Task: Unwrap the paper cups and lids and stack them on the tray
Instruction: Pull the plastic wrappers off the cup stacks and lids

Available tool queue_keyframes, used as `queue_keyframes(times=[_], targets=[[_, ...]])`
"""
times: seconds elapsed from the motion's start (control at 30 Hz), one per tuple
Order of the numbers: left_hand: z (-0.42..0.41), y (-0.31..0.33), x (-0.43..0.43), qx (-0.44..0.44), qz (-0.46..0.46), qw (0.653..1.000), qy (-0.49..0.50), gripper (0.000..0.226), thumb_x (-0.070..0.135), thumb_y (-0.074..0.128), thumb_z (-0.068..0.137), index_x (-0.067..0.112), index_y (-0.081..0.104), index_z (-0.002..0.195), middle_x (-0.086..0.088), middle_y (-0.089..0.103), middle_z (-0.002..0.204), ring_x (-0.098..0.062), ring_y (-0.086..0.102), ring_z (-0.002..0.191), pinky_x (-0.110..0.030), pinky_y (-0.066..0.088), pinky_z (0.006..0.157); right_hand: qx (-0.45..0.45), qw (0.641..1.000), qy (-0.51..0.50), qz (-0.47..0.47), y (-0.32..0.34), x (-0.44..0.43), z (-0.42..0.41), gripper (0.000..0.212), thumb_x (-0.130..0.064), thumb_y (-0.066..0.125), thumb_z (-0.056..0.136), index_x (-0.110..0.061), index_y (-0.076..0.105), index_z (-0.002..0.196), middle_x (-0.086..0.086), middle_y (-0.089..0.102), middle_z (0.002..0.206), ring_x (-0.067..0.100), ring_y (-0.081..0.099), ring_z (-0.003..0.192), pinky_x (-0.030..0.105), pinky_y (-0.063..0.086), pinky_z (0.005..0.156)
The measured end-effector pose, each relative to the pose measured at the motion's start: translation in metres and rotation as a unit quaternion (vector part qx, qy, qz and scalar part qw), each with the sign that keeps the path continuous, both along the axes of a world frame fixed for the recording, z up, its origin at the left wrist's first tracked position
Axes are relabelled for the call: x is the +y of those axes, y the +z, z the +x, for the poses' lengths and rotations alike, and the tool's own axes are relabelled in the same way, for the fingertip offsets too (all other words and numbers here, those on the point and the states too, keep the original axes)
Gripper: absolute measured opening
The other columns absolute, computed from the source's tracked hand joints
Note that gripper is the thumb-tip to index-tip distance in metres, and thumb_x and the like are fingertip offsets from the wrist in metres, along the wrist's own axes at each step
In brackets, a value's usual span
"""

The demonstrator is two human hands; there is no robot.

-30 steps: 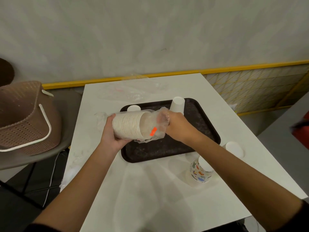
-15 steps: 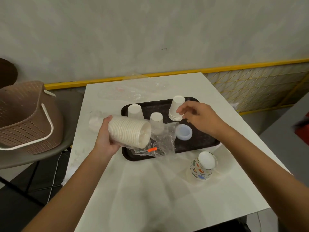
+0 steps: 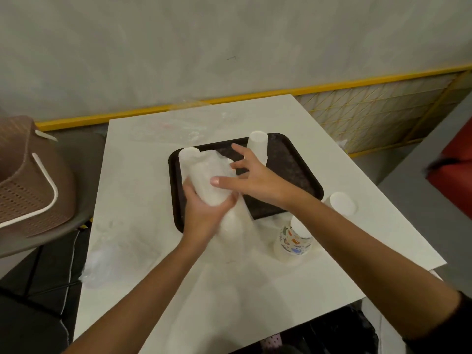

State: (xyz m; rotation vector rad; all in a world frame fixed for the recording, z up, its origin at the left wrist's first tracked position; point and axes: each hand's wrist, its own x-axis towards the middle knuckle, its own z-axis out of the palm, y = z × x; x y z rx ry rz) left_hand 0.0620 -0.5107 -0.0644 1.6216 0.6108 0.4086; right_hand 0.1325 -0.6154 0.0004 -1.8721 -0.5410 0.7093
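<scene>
White paper cups (image 3: pixel 201 172), stacked inside clear plastic wrap (image 3: pixel 217 159), lie tilted over the black tray (image 3: pixel 293 169) at the centre of the frame. This is probably so freed cups can go straight down beside the upturned cup stack (image 3: pixel 257 145) already standing there. Left hand (image 3: pixel 204 215) curls around the stack's near end, steadying it. Right hand (image 3: pixel 258 180) reaches across with fingers spread wide and thumb laid on the wrap, gripping nothing.

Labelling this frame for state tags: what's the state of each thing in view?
Tray: flat on the table.
Cup stack: tilted over the tray, plastic wrap partly on.
Left hand: grips the cup stack.
Right hand: fingers spread, thumb on the stack.
White cups: upside down on the tray.
Printed cup: upright, white lid on top.
</scene>
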Motion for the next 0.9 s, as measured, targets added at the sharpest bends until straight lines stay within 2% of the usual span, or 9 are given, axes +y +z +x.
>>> queue_keyframes(times=[0.1, 0.23, 0.33, 0.4, 0.5, 0.6, 0.7, 0.83, 0.9], targets=[[-0.008, -0.004, -0.021, -0.03, 0.046, 0.996, -0.068, 0.091, 0.016, 0.082, 0.065, 0.019, 0.026, 0.136, 0.016, 0.05, 0.106, -0.005, 0.054, 0.101, -0.008, 0.049, 0.072, -0.082, 0.996, 0.013, -0.018, -0.005, -0.012, -0.006, 0.078, -0.029, 0.075, 0.075, -0.026, 0.029, 0.139, -0.007, 0.049, 0.122, 0.007, 0.05, 0.108, 0.02, 0.047, 0.09], [-0.016, -0.014, -0.033, -0.045, 0.076, 0.989, -0.116, 0.087, 0.014, 0.082, 0.065, 0.032, 0.024, 0.127, 0.017, 0.047, 0.114, -0.005, 0.052, 0.107, -0.014, 0.048, 0.086, -0.107, 0.994, 0.014, -0.035, -0.013, -0.03, -0.016, 0.069, -0.026, 0.078, 0.072, -0.024, 0.038, 0.129, -0.005, 0.055, 0.117, 0.01, 0.054, 0.107, 0.018, 0.045, 0.086], [-0.019, -0.017, -0.034, -0.047, 0.079, 0.983, -0.16, 0.084, 0.014, 0.082, 0.065, 0.035, 0.025, 0.122, 0.027, 0.042, 0.111, 0.01, 0.049, 0.105, -0.001, 0.044, 0.077, -0.116, 0.993, -0.003, -0.014, -0.016, -0.039, -0.019, 0.065, -0.027, 0.079, 0.07, -0.026, 0.042, 0.124, -0.008, 0.056, 0.116, 0.006, 0.055, 0.105, 0.019, 0.046, 0.088], [-0.019, -0.017, -0.032, -0.048, 0.067, 0.978, -0.192, 0.079, 0.016, 0.084, 0.064, 0.036, 0.029, 0.117, 0.025, 0.045, 0.112, 0.019, 0.048, 0.103, -0.001, 0.043, 0.075, -0.146, 0.989, -0.015, -0.001, -0.014, -0.044, -0.018, 0.053, -0.029, 0.078, 0.072, -0.027, 0.048, 0.116, -0.01, 0.058, 0.106, 0.002, 0.056, 0.096, 0.014, 0.047, 0.082], [-0.019, -0.019, -0.028, -0.048, 0.046, 0.976, -0.209, 0.074, 0.034, 0.084, 0.057, 0.038, 0.036, 0.114, 0.014, 0.052, 0.119, 0.006, 0.051, 0.112, -0.014, 0.046, 0.087, -0.266, 0.964, 0.003, -0.01, -0.01, -0.047, -0.015, 0.022, -0.032, 0.069, 0.081, -0.018, 0.065, 0.097, -0.002, 0.064, 0.091, 0.012, 0.06, 0.084, 0.024, 0.048, 0.073], [-0.02, -0.016, -0.024, -0.05, 0.044, 0.972, -0.227, 0.07, 0.031, 0.084, 0.059, 0.036, 0.04, 0.114, 0.014, 0.052, 0.124, 0.007, 0.048, 0.117, -0.011, 0.042, 0.092, -0.337, 0.941, 0.035, -0.019, -0.007, -0.044, -0.013, 0.027, -0.034, 0.059, 0.083, -0.01, 0.07, 0.085, 0.0, 0.064, 0.083, 0.015, 0.06, 0.078, 0.03, 0.048, 0.071], [-0.021, -0.01, -0.021, -0.037, 0.041, 0.966, -0.254, 0.069, 0.024, 0.085, 0.061, 0.043, 0.041, 0.111, 0.024, 0.053, 0.115, 0.018, 0.049, 0.107, -0.004, 0.041, 0.084, -0.309, 0.95, 0.037, 0.01, -0.001, -0.041, -0.013, 0.027, -0.029, 0.059, 0.087, -0.005, 0.068, 0.083, 0.005, 0.067, 0.081, 0.017, 0.062, 0.076, 0.027, 0.048, 0.071], [-0.023, -0.007, -0.017, -0.016, 0.022, 0.963, -0.27, 0.077, 0.047, 0.083, 0.046, 0.047, 0.043, 0.112, 0.025, 0.062, 0.106, 0.007, 0.057, 0.103, -0.009, 0.046, 0.079, -0.195, 0.979, 0.026, 0.045, 0.011, -0.035, -0.014, 0.026, -0.023, 0.057, 0.09, 0.001, 0.064, 0.083, 0.016, 0.065, 0.079, 0.025, 0.06, 0.074, 0.036, 0.049, 0.073], [-0.022, -0.007, -0.017, -0.016, 0.005, 0.965, -0.262, 0.088, 0.06, 0.083, 0.039, 0.045, 0.043, 0.116, 0.02, 0.063, 0.109, -0.002, 0.059, 0.106, -0.017, 0.049, 0.085, -0.177, 0.982, 0.024, 0.064, 0.017, -0.031, -0.014, 0.027, -0.023, 0.056, 0.091, 0.001, 0.062, 0.08, 0.016, 0.062, 0.074, 0.024, 0.056, 0.068, 0.035, 0.048, 0.068]])
